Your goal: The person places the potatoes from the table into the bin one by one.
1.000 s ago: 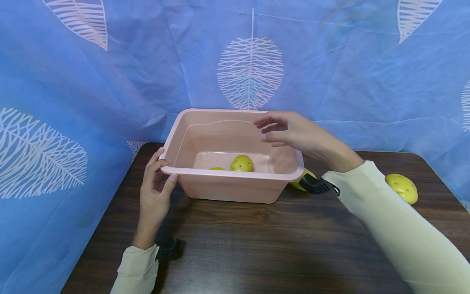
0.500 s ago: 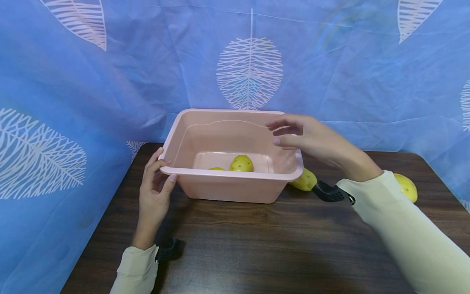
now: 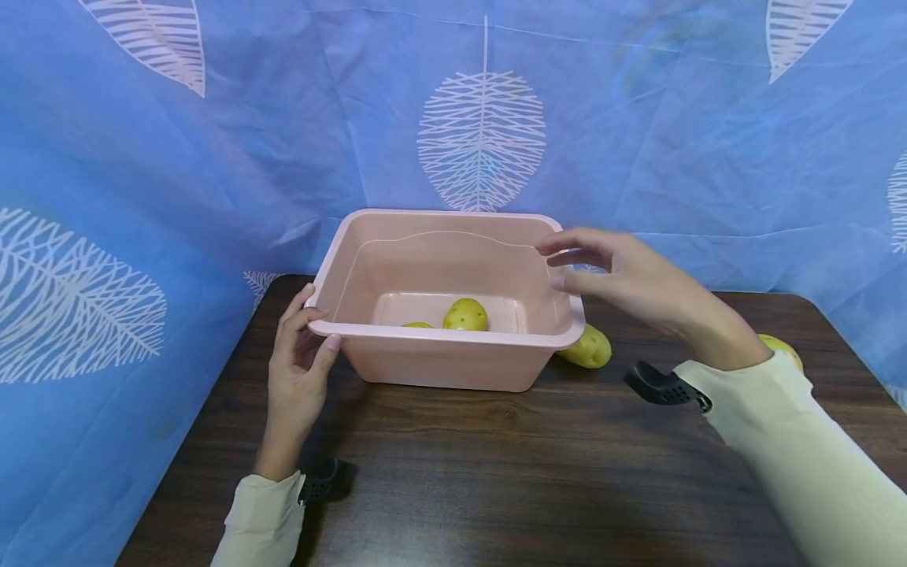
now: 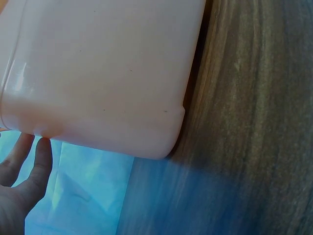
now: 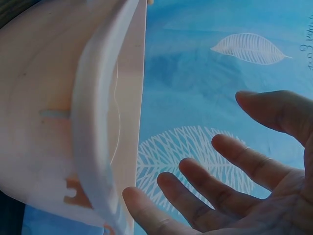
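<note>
Currently, right hand (image 3: 623,272): fingers spread and slightly bent, thumb held apart, nothing between them. Fingertips overlap the right end of the bin (image 3: 453,361) in head view; contact with the rim cannot be told. Compared with 1.0 s ago, when this hand was over the bin's inside, it has shifted to the right.

Left hand (image 3: 298,378): thumb against the near wall, fingers bent along the left side, gripping the rim's near left corner. Unchanged over the interval, as is the bin.

Inside the bin: one potato (image 3: 465,314) near the middle of the near wall; to its left a second potato (image 3: 418,324), mostly hidden by the near rim. Both as before.

Outside: third potato (image 3: 588,348) just beside the bin's right end, now exposed; the black strap (image 3: 662,386) partly covered it earlier. Far potato (image 3: 782,348), on the right of the table (image 3: 496,472), now largely hidden by the right sleeve (image 3: 801,457); previously almost whole. Blue cloth (image 3: 602,118) behind, leaf-patterned.
</note>
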`<state>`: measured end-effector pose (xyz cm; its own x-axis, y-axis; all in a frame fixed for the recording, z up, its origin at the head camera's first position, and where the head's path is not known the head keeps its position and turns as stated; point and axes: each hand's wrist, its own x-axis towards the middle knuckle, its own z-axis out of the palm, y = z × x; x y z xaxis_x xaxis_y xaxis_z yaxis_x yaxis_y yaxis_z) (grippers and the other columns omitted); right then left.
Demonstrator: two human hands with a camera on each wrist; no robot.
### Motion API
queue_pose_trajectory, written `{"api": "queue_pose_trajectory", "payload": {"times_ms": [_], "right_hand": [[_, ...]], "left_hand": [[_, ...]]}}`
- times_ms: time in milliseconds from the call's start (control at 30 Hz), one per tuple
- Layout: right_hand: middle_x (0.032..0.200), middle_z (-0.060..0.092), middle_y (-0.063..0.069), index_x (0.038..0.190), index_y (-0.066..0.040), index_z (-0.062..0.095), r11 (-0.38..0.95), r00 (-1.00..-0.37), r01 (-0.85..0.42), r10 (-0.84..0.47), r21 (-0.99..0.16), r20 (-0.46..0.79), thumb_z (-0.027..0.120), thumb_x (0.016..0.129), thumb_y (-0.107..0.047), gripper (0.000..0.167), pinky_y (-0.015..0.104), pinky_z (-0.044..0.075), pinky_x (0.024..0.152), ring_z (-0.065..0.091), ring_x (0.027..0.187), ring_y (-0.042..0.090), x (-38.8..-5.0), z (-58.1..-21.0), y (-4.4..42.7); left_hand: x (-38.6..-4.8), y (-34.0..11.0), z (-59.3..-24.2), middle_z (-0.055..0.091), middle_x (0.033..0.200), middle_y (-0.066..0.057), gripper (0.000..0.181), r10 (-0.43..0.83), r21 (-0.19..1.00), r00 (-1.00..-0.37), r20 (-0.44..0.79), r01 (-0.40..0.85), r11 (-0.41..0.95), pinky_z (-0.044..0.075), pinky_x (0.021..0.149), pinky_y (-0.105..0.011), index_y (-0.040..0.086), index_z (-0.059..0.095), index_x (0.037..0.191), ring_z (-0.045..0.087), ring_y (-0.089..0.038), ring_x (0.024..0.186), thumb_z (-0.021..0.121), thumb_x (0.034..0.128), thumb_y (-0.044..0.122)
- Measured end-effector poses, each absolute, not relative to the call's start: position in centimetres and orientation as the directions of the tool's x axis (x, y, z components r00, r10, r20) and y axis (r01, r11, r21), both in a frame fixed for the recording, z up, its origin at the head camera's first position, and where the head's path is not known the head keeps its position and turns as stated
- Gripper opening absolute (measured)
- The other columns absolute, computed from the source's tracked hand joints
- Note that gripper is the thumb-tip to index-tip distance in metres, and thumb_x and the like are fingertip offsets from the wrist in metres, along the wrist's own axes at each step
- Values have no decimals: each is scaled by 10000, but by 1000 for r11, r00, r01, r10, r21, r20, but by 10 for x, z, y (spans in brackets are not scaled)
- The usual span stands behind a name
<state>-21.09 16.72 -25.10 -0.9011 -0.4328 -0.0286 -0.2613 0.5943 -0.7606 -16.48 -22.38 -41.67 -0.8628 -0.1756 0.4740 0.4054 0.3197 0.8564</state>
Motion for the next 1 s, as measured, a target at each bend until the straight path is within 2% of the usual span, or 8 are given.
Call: {"api": "queue_pose_trajectory", "payload": {"times_ms": [67,167,433,567,667,867,1000], "right_hand": [[1492,593,-14,1458,-216,581,601,-904,-257,-427,-757,-31,674,1026,-351,463,415,466,1066,517,1434,211,-209,-252,169],[1498,583,-33,1453,-245,585,604,-909,-247,-415,-758,-35,673,1027,-343,446,394,484,1043,514,1434,194,-207,-252,173],[1533,546,-35,1458,-272,579,590,-918,-230,-395,-774,-28,674,1027,-339,446,546,421,1110,474,1461,210,-201,-256,186],[1521,558,-33,1461,-260,583,595,-924,-239,-381,-767,-8,675,1030,-299,443,373,471,1074,520,1416,173,-199,-260,194],[1501,573,-55,1461,-254,585,596,-928,-241,-373,-766,1,677,1030,-287,442,197,479,982,561,1358,108,-197,-264,199],[1480,588,-53,1451,-252,587,596,-934,-238,-357,-767,13,683,1028,-244,434,146,491,958,592,1305,33,-195,-271,209],[1473,595,-38,1452,-245,583,588,-934,-239,-356,-773,18,679,1030,-228,433,145,504,951,600,1273,-14,-194,-275,216]], "left_hand": [[-165,-224,-417,367,1668,130,400,-176,856,-862,475,407,318,436,1112,-304,31,554,1372,445,-257,1489,677,992,14],[-165,-224,-417,367,1670,125,402,-174,857,-863,475,408,316,429,1107,-276,32,553,1373,446,-261,1489,678,992,14],[-165,-224,-417,368,1669,123,393,-172,856,-861,479,415,307,427,1109,-263,23,553,1368,439,-255,1494,672,994,9],[-165,-224,-417,369,1676,94,395,-171,854,-859,482,418,308,435,1161,-429,23,554,1367,436,-260,1497,673,991,5],[-165,-225,-417,368,1682,62,399,-170,853,-859,484,419,311,424,1161,-527,25,553,1370,436,-262,1497,674,990,6],[-165,-225,-417,375,1672,88,390,-170,852,-855,491,429,300,433,1108,-275,16,553,1363,443,-261,1487,669,991,-3],[-164,-225,-418,375,1669,101,392,-169,850,-853,494,433,299,429,1099,-251,14,551,1364,440,-262,1489,667,990,-9]]}}
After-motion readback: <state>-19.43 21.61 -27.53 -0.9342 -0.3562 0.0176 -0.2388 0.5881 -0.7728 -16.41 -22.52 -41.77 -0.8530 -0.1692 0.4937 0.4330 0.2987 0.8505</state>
